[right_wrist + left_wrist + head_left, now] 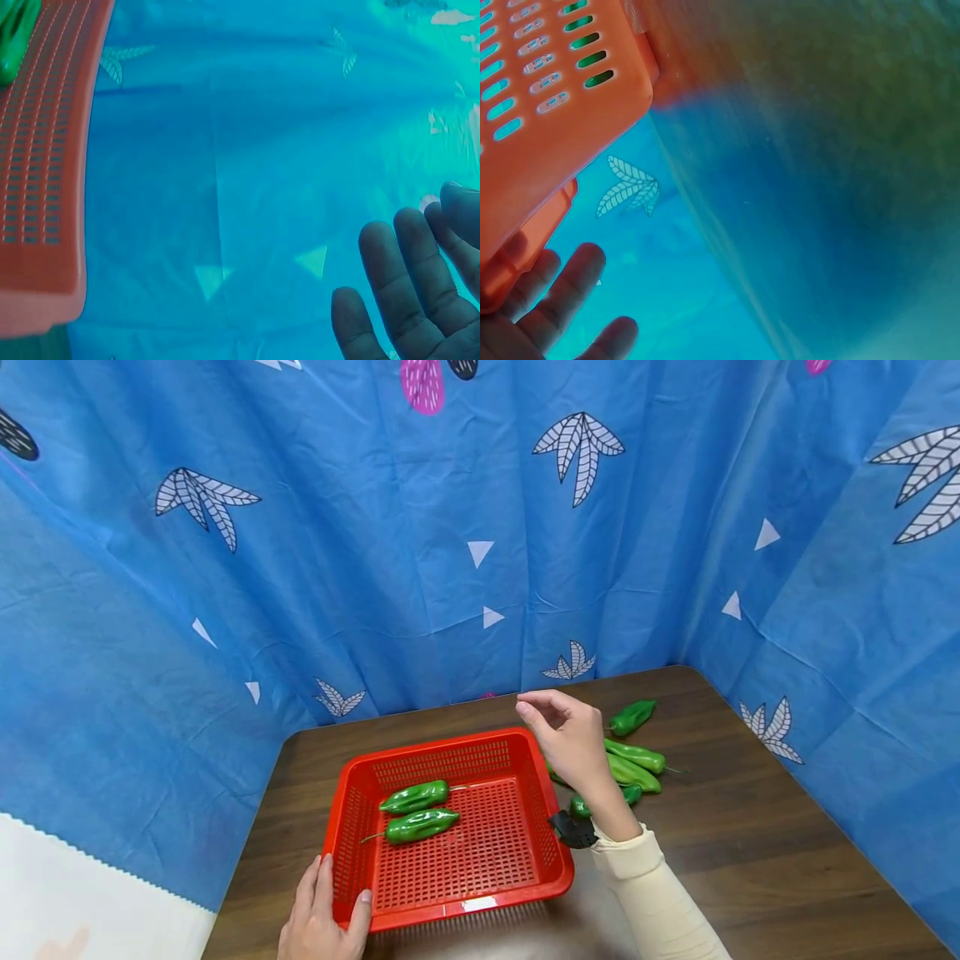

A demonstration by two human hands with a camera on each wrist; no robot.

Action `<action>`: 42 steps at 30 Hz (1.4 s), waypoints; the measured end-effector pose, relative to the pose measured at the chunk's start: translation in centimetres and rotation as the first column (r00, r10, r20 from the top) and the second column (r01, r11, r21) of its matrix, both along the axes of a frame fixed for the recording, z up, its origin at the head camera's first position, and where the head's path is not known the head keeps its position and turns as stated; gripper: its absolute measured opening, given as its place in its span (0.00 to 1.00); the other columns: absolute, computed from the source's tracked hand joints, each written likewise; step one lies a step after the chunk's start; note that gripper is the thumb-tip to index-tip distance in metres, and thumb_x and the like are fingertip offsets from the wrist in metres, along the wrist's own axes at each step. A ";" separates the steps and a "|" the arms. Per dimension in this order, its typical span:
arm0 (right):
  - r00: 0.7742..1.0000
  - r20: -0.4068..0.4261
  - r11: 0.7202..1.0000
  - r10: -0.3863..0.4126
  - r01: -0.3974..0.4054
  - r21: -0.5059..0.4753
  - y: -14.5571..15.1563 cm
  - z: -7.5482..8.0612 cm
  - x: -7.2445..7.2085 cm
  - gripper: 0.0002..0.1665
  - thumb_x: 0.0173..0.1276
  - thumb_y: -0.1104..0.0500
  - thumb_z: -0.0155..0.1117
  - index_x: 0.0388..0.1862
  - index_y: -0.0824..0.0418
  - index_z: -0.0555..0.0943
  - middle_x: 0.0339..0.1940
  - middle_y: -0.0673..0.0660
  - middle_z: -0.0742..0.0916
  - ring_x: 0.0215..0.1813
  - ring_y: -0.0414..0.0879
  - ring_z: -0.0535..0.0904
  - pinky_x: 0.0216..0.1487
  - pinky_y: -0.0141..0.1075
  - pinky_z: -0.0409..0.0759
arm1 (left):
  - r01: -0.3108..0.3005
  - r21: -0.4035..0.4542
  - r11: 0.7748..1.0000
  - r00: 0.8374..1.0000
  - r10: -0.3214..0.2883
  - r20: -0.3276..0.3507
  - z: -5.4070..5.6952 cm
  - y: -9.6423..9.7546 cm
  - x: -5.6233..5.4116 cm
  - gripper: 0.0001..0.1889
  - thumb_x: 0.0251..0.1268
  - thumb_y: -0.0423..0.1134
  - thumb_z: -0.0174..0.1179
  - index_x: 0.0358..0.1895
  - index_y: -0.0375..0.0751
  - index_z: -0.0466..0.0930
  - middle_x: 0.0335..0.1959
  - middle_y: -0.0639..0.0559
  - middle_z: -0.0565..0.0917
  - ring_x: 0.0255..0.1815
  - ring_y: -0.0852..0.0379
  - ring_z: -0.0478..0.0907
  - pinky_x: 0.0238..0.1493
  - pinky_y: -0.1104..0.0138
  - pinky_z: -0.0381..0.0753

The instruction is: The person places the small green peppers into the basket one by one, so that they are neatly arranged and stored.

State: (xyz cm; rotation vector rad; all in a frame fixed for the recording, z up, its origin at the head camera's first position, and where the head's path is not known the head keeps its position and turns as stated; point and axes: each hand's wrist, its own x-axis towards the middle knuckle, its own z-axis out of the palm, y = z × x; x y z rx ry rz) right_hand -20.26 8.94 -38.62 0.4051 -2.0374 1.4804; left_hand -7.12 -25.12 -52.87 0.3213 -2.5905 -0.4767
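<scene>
Two glossy green peppers (422, 826) lie side by side in a red perforated plastic basket (525, 890); one points its stem left, the other right. My left hand (318, 917) rests against the basket's front left corner, its thumb near the front rim. In the left wrist view its fingers (574, 289) look fairly straight beside the rim. Above the basket's right side hovers my right hand (566, 739), fingers loosely bent, holding nothing. Several more green peppers (633, 772) lie right of the basket, partly hidden behind that hand and wrist.
The brown wooden table (757, 852) reaches to the right and front. A blue patterned curtain (420, 568) hangs behind it and along both sides. White cloth (90, 893) shows at the lower left. A black strap (573, 829) is at my right wrist.
</scene>
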 end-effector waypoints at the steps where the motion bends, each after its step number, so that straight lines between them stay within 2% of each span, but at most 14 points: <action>1: 1.000 0.000 1.000 -0.005 0.005 -0.011 0.3 -0.1 0.0 0.09 0.68 0.51 0.70 0.45 0.49 0.89 0.36 0.49 0.91 0.33 0.42 0.85 0.35 0.32 0.82 | -0.003 0.001 1.000 1.000 0.003 0.004 0.0 0.0 0.0 0.40 0.58 0.53 0.65 0.71 0.33 0.68 0.68 0.37 0.71 0.54 0.34 0.80 0.45 0.36 0.80; 4: 1.000 0.008 0.999 -0.023 0.023 -0.030 1.4 -0.6 0.1 0.10 0.68 0.52 0.70 0.45 0.52 0.89 0.36 0.51 0.91 0.34 0.42 0.85 0.34 0.30 0.81 | -0.010 0.001 1.000 1.000 0.010 0.011 0.1 0.0 0.1 0.41 0.58 0.53 0.65 0.71 0.33 0.68 0.68 0.38 0.71 0.54 0.34 0.80 0.46 0.36 0.79; 12: 0.991 0.076 0.986 -0.109 0.118 -0.115 4.7 -2.6 1.1 0.11 0.68 0.54 0.70 0.45 0.57 0.89 0.34 0.56 0.91 0.34 0.36 0.85 0.32 0.26 0.80 | 0.030 -0.005 1.000 0.998 -0.030 -0.046 -0.3 -0.2 -0.1 0.40 0.56 0.51 0.67 0.70 0.34 0.70 0.67 0.39 0.72 0.49 0.34 0.82 0.40 0.38 0.81; 15: 0.987 0.086 0.984 -0.134 0.143 -0.110 5.6 -3.3 1.3 0.12 0.68 0.53 0.70 0.45 0.57 0.89 0.34 0.56 0.90 0.34 0.36 0.85 0.31 0.26 0.79 | 0.031 -0.009 0.999 0.999 -0.031 -0.021 -0.2 -0.2 -0.2 0.40 0.57 0.52 0.67 0.70 0.34 0.70 0.67 0.39 0.72 0.48 0.34 0.82 0.41 0.38 0.82; 18: 0.983 0.106 0.981 -0.151 0.162 -0.107 6.5 -3.9 1.4 0.12 0.68 0.53 0.70 0.46 0.56 0.89 0.36 0.57 0.91 0.35 0.35 0.85 0.35 0.26 0.81 | 0.028 -0.005 1.000 1.000 -0.028 0.013 0.0 -0.2 -0.2 0.40 0.58 0.53 0.66 0.71 0.34 0.68 0.68 0.39 0.71 0.49 0.34 0.82 0.43 0.38 0.82; 22: 0.968 0.158 0.972 -0.196 0.213 -0.103 7.5 -5.1 1.8 0.11 0.68 0.53 0.70 0.46 0.54 0.89 0.38 0.56 0.91 0.36 0.34 0.85 0.38 0.24 0.81 | 0.040 0.002 0.999 0.999 -0.040 0.007 0.0 -0.2 -0.2 0.40 0.58 0.53 0.66 0.71 0.33 0.68 0.67 0.38 0.71 0.49 0.33 0.82 0.42 0.38 0.82; 27: 0.943 0.210 0.960 -0.257 0.274 -0.053 8.6 -7.0 2.2 0.13 0.68 0.51 0.70 0.48 0.54 0.89 0.40 0.53 0.91 0.36 0.33 0.83 0.36 0.24 0.78 | 0.053 0.008 0.999 0.998 -0.052 -0.038 -0.2 -0.3 -0.1 0.39 0.58 0.51 0.66 0.70 0.32 0.69 0.66 0.38 0.72 0.50 0.34 0.82 0.41 0.38 0.81; 33: 0.928 0.266 0.965 -0.260 0.262 0.028 9.8 -9.2 2.4 0.15 0.70 0.50 0.68 0.51 0.54 0.87 0.46 0.53 0.91 0.43 0.26 0.80 0.40 0.21 0.77 | 0.053 0.021 0.998 0.995 -0.051 -0.087 -0.5 -0.4 -0.2 0.39 0.56 0.49 0.68 0.70 0.33 0.70 0.67 0.38 0.72 0.49 0.33 0.82 0.39 0.37 0.80; 38: 0.906 0.322 0.961 -0.275 0.264 0.080 10.6 -11.6 2.8 0.14 0.71 0.51 0.67 0.51 0.55 0.87 0.49 0.54 0.90 0.43 0.22 0.78 0.41 0.19 0.78 | 0.051 0.027 0.998 0.997 -0.049 -0.064 -0.5 -0.4 -0.1 0.39 0.56 0.49 0.67 0.70 0.33 0.69 0.67 0.37 0.72 0.47 0.32 0.82 0.39 0.38 0.81; 42: 0.904 0.326 0.961 -0.275 0.262 0.086 11.2 -12.8 2.8 0.15 0.70 0.52 0.68 0.51 0.57 0.87 0.48 0.54 0.90 0.44 0.21 0.77 0.42 0.18 0.77 | 0.045 0.030 0.999 0.998 -0.044 -0.032 -0.3 -0.3 -0.1 0.40 0.58 0.50 0.67 0.71 0.32 0.68 0.67 0.37 0.71 0.47 0.32 0.82 0.42 0.38 0.82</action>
